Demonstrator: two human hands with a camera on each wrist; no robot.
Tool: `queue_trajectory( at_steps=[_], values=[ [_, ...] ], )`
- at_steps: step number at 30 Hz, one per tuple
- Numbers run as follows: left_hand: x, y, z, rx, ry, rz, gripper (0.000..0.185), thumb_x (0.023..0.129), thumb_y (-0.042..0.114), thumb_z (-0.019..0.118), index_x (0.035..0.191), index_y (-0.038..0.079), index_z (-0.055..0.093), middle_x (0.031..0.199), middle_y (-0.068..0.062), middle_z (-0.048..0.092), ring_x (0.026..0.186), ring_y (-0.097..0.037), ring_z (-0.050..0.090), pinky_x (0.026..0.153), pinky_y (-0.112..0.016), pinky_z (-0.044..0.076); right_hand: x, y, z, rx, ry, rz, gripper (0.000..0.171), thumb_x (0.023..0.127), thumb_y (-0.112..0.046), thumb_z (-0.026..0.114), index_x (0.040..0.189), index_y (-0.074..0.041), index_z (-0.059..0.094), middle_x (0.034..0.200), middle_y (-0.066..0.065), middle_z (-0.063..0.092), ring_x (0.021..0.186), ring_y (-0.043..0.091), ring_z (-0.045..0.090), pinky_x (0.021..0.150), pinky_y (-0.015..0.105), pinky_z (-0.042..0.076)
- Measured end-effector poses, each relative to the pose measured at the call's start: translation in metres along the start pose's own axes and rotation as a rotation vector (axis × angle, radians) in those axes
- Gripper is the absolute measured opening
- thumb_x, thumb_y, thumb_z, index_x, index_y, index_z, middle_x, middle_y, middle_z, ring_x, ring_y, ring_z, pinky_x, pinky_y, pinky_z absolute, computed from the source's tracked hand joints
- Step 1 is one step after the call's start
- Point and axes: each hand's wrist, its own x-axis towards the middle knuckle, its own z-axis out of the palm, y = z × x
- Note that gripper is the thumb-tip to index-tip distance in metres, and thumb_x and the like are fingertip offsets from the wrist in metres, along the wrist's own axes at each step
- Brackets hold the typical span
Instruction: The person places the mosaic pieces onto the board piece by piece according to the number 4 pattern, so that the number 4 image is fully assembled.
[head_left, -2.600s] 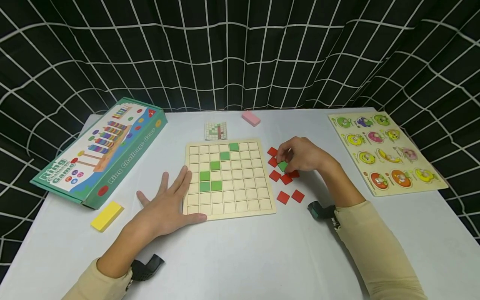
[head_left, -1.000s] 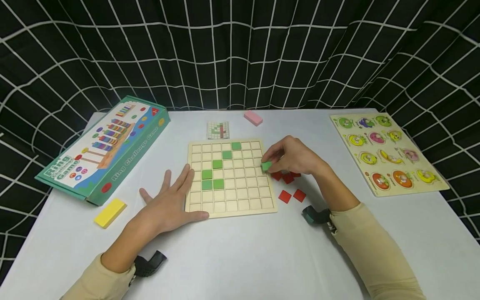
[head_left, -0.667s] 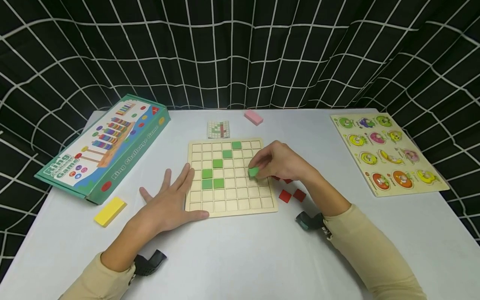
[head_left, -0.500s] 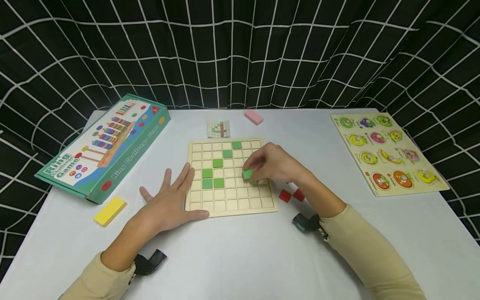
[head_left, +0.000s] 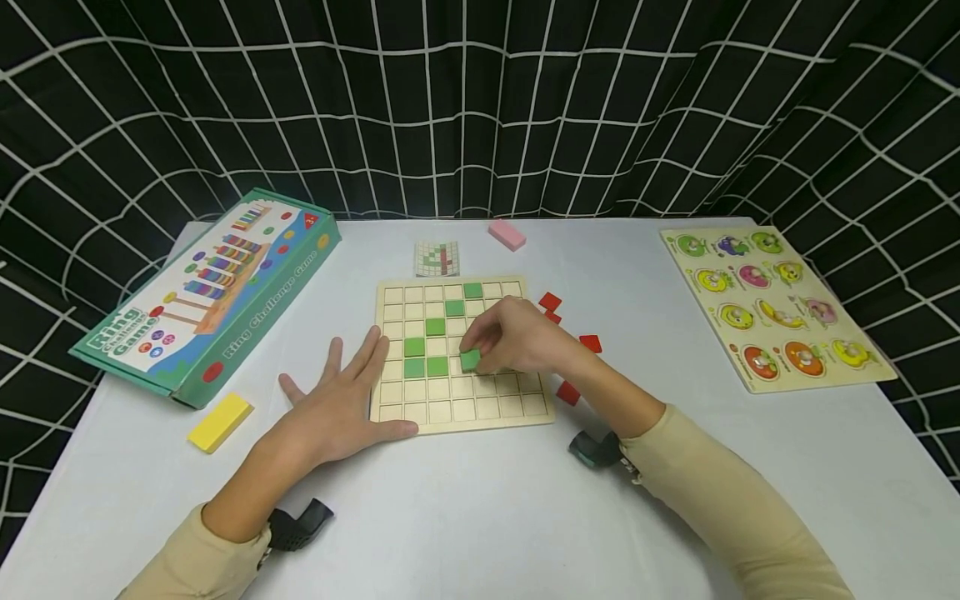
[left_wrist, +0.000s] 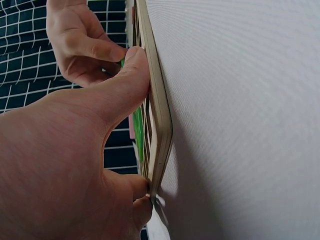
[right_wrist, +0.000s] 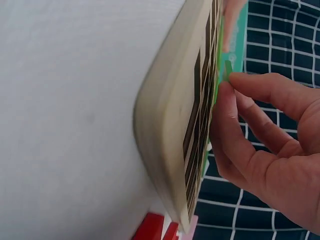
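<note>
In the head view a wooden grid board lies mid-table, several green square tiles set in its cells. My right hand pinches another green square tile between thumb and fingertips, over a cell just right of the lower green ones. The right wrist view shows that tile edge-on, tilted at the fingertips. With fingers spread, my left hand rests against the board's left side, its thumb on the near-left corner. Loose red square tiles lie right of the board, partly hidden by my right arm.
A small pattern card sits behind the board, near a pink block. To the left are a Ring Challenge Game box and a yellow block. A fruit puzzle board lies at the right.
My right hand picked the green tile from among the red ones and carried it left over the board, lower and further left than half a second ago. My left hand stays at the board's edge.
</note>
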Motion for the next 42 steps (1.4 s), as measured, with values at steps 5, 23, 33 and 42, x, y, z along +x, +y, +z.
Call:
queue_trajectory(
  at_steps=[5,23,33,42],
  values=[
    [0.0,0.0,0.0,0.011,-0.01,-0.007,0.125,0.081,0.082,0.066,0.169,0.016,0.007,0.178,-0.002,-0.004,0.158,-0.054,-0.006,0.095,-0.096,-0.005,0.003,-0.004,0.004,-0.01,-0.018,-0.031,0.025,0.076,0.001,0.084,0.097,-0.014,0.083,0.082,-0.002,0.073,0.083,0.018,0.065,0.076,0.029,0.056],
    [0.001,0.0,0.0,0.016,-0.008,-0.006,0.125,0.081,0.082,0.065,0.169,0.015,0.007,0.178,-0.003,-0.004,0.158,-0.054,-0.005,0.094,-0.097,-0.005,0.006,-0.015,0.009,-0.081,-0.026,-0.048,0.026,0.075,0.003,0.084,0.096,-0.013,0.083,0.081,-0.003,0.073,0.083,0.016,0.063,0.076,0.027,0.055],
    [0.001,0.0,0.0,0.02,-0.017,-0.009,0.125,0.081,0.083,0.065,0.169,0.015,0.006,0.178,-0.002,-0.005,0.158,-0.054,-0.006,0.094,-0.097,-0.005,0.008,-0.016,0.01,-0.116,-0.031,-0.048,0.025,0.076,0.002,0.086,0.095,-0.014,0.083,0.085,-0.001,0.074,0.085,0.015,0.063,0.077,0.026,0.054],
    [0.001,0.0,0.001,0.019,-0.018,-0.012,0.125,0.081,0.083,0.065,0.169,0.015,0.006,0.178,-0.003,-0.005,0.158,-0.054,-0.006,0.094,-0.097,-0.005,0.008,-0.013,0.011,-0.121,-0.028,-0.091,0.027,0.073,0.003,0.086,0.094,-0.013,0.082,0.084,0.0,0.074,0.082,0.014,0.063,0.077,0.025,0.054]
  ],
)
